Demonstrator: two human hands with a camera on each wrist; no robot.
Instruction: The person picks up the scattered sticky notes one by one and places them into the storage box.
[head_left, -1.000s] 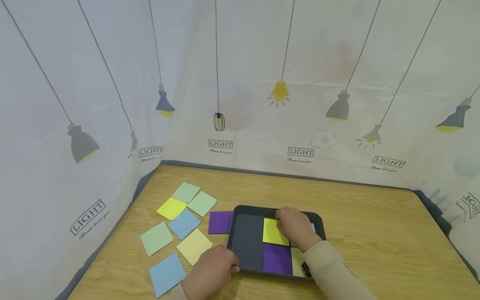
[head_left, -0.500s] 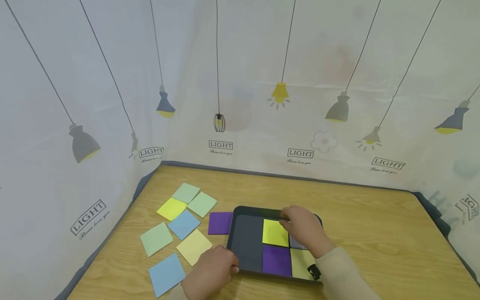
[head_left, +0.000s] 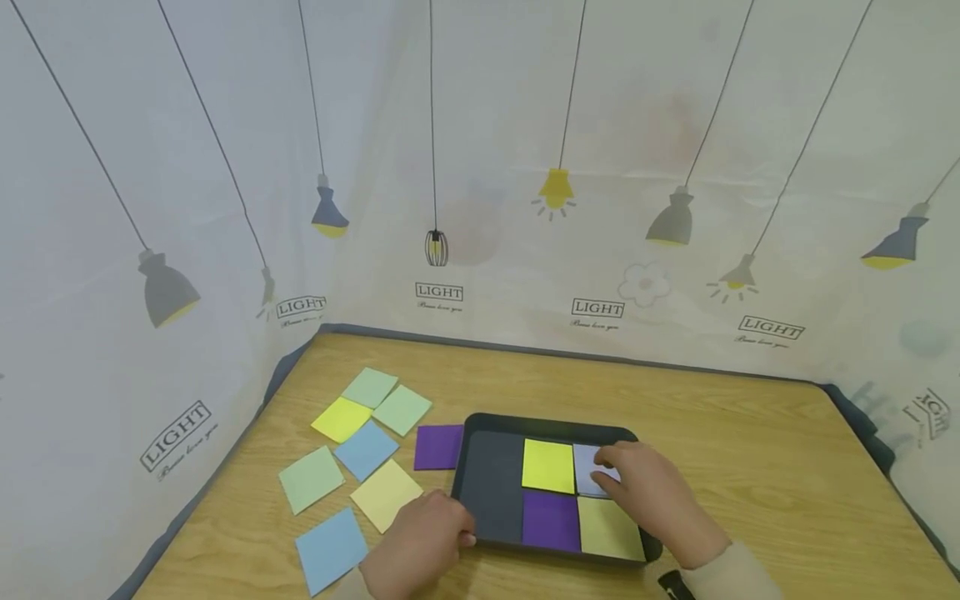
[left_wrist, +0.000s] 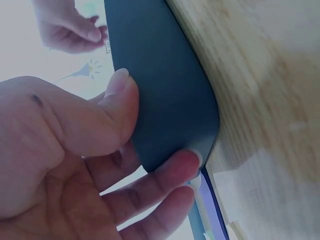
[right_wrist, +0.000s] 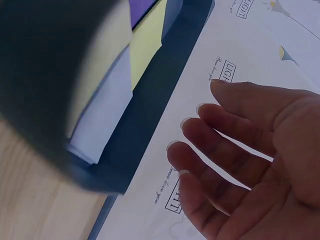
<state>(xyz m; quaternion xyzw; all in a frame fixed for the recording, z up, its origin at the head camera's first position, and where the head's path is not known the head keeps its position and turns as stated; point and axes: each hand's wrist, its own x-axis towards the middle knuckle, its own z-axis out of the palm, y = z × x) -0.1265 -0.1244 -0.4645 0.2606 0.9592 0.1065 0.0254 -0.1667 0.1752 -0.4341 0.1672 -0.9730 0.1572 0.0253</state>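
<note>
A black tray lies on the wooden table, its left part bare. My left hand grips its front left corner; the left wrist view has the thumb and fingers around the tray wall. Inside the tray, sticky notes lie in two rows: bright yellow and lavender behind, purple and pale yellow in front. Over the lavender note and the tray's right side hovers my right hand, partly hiding that note. Its fingers are loosely bent with nothing between them, as the right wrist view confirms.
Left of the tray, several loose notes are spread on the table: green, blue, yellow and cream. Another purple note lies against the tray's left edge. A lamp-printed curtain borders the table behind.
My right hand has moved off the yellow note and the tray's back rim, rightward and toward me, uncovering the yellow note and part of the lavender one. The left hand stays at its corner.
</note>
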